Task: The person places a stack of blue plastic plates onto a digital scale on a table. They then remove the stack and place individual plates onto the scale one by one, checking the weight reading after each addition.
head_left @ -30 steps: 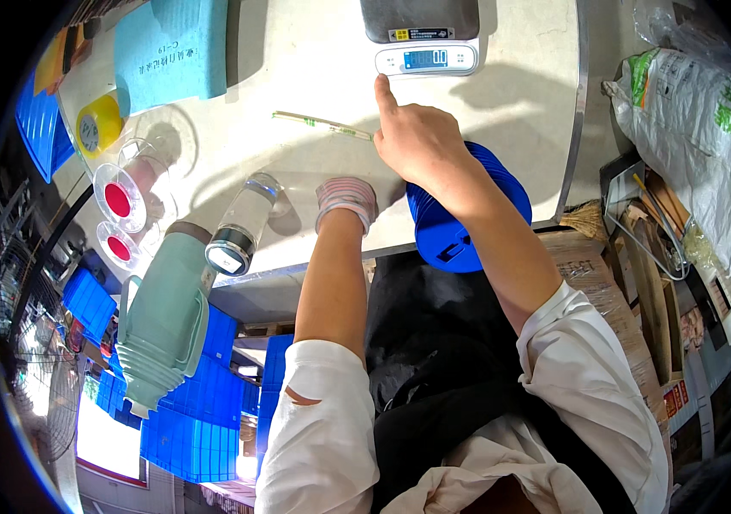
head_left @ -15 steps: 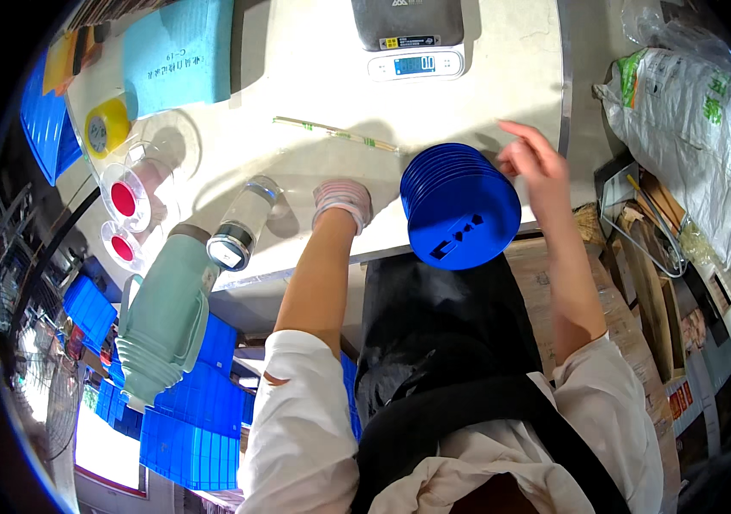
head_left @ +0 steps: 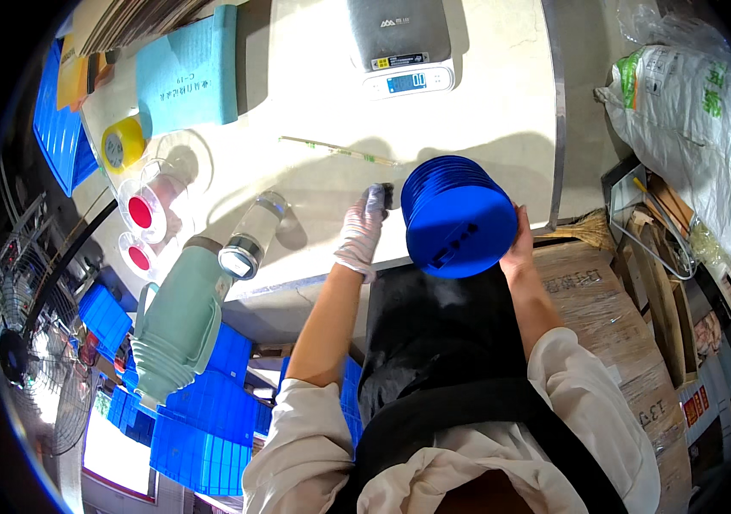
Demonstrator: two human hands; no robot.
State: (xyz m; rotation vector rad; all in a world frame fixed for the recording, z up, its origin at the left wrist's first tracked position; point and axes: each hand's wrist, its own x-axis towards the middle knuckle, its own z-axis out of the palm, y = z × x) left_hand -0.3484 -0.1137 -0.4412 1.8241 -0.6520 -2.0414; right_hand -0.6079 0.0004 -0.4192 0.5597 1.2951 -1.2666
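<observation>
A stack of round blue discs (head_left: 459, 227) stands at the table's near edge; the closest disc has small cut-out shapes. At its right rim is my right hand (head_left: 519, 244), bare, closed against the edge, with part of its fingers hidden by the discs. To the left of the stack is my left hand (head_left: 364, 230) in a whitish glove. Its fingers are closed together, and a small dark patch shows at the fingertips; whether this is a held thing or the glove, I cannot make out. A thin patterned stick (head_left: 335, 149) lies on the table beyond the hands.
A digital scale (head_left: 404, 43) sits at the back, with a light blue booklet (head_left: 185, 77) left of it. On the left are a yellow tape roll (head_left: 123, 144), clear tape rolls (head_left: 141, 214), a glass bottle (head_left: 253, 233) and a green thermos jug (head_left: 179, 313). Plastic bags (head_left: 682, 128) hang right.
My right hand has moved down from above and beside the discs onto their right rim. My left hand has shifted right, toward the stack, and its fingers now show. The view has shifted slightly.
</observation>
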